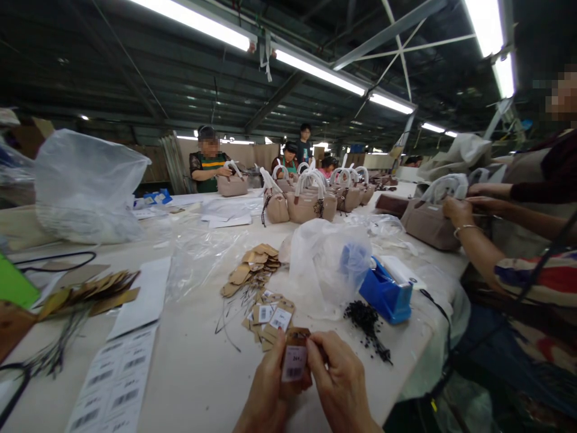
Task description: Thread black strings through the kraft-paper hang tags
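Both hands pinch one brown tag (295,359) low over the tabletop (193,373): the left hand (265,391) grips its edge, the right hand (338,385) presses on its white barcode label. Labelling seems in hand. Next, smoothing the label calls for firm, even thumb pressure, with more tags (268,316) just beyond.

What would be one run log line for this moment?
left hand: holds tag | right hand: fingers on tag | tag: barcode label faces camera | nearby: loose tags, black ties, blue dispenser
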The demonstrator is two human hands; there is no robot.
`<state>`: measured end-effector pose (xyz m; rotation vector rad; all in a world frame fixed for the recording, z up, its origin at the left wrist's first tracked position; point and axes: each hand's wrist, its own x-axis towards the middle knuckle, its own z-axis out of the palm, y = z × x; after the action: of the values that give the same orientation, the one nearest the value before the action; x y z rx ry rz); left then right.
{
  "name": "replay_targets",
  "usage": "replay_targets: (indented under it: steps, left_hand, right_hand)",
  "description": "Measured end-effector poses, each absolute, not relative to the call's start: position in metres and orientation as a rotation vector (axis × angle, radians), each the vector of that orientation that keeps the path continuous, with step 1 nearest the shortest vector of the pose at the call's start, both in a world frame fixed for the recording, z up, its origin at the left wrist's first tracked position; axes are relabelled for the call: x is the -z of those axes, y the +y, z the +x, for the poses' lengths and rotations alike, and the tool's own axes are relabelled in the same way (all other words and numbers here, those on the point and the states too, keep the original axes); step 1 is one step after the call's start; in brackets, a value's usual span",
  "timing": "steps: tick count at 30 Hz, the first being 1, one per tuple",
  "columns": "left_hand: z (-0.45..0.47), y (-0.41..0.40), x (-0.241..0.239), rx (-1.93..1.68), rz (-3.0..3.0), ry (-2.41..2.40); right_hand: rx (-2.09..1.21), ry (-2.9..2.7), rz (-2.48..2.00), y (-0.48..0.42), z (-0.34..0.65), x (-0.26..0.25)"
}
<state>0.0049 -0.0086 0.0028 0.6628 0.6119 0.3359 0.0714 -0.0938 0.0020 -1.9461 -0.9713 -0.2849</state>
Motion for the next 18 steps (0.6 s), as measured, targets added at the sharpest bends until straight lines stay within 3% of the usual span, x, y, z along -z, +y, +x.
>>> replay_targets:
  steps: [13,18]
  left_hand:
    - [0.0018,-0.0115,-0.006,-0.411,0.915,0.592]
    - [0.0016,-0.0131,-0.0066,-0.405,0.908,0.577]
  right_hand:
    - [-0.245,-0.731,-1.809,-0.0948,0.0705,-0.0118]
    - [-0.261,-0.72,-1.803,-0.0947,0.0689,-0.0111]
